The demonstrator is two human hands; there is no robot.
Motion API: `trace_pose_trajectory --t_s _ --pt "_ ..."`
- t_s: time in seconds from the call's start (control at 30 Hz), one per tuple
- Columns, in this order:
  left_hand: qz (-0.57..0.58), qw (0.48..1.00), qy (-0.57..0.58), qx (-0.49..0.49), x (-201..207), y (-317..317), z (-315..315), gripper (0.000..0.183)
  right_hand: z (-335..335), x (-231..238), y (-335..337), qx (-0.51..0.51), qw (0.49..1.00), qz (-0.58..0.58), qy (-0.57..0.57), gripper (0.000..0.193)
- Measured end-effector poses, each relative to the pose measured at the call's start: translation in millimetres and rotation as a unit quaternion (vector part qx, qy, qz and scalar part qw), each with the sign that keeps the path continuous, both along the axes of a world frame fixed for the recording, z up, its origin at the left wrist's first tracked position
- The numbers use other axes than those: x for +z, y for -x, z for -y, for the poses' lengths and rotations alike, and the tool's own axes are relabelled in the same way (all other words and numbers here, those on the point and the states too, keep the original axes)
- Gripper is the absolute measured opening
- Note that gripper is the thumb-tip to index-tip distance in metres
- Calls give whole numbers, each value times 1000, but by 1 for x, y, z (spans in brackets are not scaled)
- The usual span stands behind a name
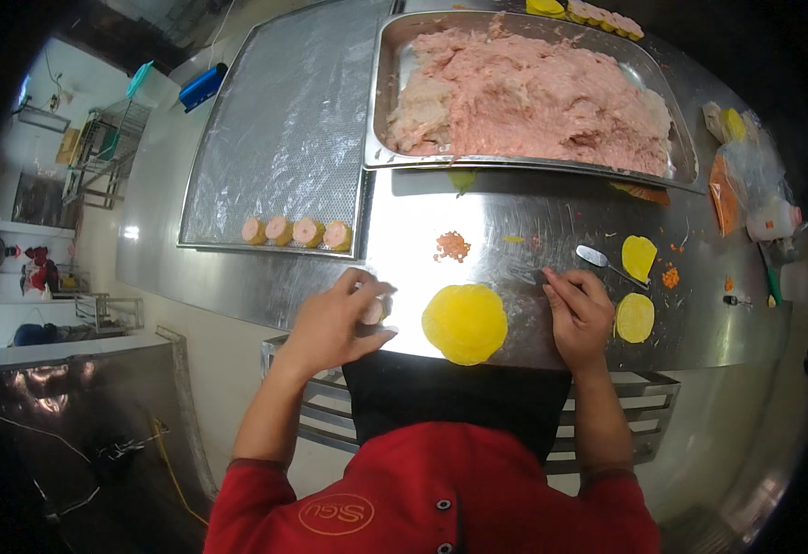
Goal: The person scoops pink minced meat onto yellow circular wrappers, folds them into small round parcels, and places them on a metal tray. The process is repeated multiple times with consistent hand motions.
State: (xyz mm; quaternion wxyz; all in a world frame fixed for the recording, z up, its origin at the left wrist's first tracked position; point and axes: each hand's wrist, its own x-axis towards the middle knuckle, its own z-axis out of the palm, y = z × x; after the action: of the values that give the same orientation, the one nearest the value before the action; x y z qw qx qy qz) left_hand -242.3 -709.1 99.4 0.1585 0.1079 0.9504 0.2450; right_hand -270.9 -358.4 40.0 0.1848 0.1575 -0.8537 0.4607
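Near the table's front edge, my left hand (335, 323) curls its fingers and thumb around a small dumpling (373, 312) with pale pink filling, partly hidden by the fingers. A stack of round yellow dumpling wrappers (465, 323) lies between my hands. To its right, my right hand (581, 319) is closed with thumb and forefinger pinched; what they hold, if anything, is too small to tell. Beyond the stack sits a little heap of orange chopped bits (451, 246). Several open-topped dumplings (308, 232) stand in a row on the near edge of a film-covered perforated tray (275, 120).
A deep metal pan (395, 162) of pink minced filling (533, 102) stands at the back. On the right lie a spreading spatula (592, 256), loose yellow wrappers (634, 318), orange crumbs (670, 277) and a clear plastic bag (759, 171). A blue roll-like object (203, 88) is at the far left.
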Motion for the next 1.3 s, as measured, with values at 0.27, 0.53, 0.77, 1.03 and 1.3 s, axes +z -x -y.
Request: trace_pose_trajectory --t_s 0.27,0.53,0.77,1.03,1.3 --pt "-72 991 81 -74 -2 3 -2 32 -1 0 0 -5 1000 1 13 28" --pt "-38 996 81 -11 -5 -1 -2 38 -3 0 1 -15 999 24 43 26" --pt "-99 992 71 -18 -2 -3 1 37 -5 0 0 -37 998 25 34 26" --pt "-37 999 -12 -12 1 -3 18 39 -4 -7 2 -55 998 4 14 27" --pt "-184 967 14 174 38 34 144 34 -5 -14 2 -71 997 37 23 26"
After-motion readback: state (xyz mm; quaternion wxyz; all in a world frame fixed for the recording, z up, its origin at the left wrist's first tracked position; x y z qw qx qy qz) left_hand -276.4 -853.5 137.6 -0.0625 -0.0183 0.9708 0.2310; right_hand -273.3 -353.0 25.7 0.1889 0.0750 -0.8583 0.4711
